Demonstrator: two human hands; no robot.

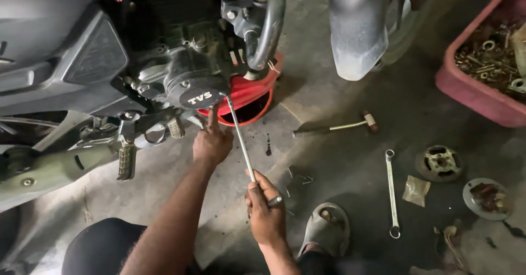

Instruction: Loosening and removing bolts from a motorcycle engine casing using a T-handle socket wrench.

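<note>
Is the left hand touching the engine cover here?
Touching. The head view shows the left hand with a fingertip pressed against the lower edge of the dark engine cover, beside the long metal tool.

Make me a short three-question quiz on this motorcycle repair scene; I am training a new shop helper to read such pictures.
1. True or false: the right hand grips the lower end of the long metal tool.
2. What lies under the engine? A) a red basin B) a blue bucket C) a cardboard box
3. Which tool lies on the floor beside the round metal part?

Key
1. True; its upper end reaches the engine cover, where the left hand rests its fingers.
2. A, the red basin.
3. The long spanner, lying loose, apart from both hands.
</note>
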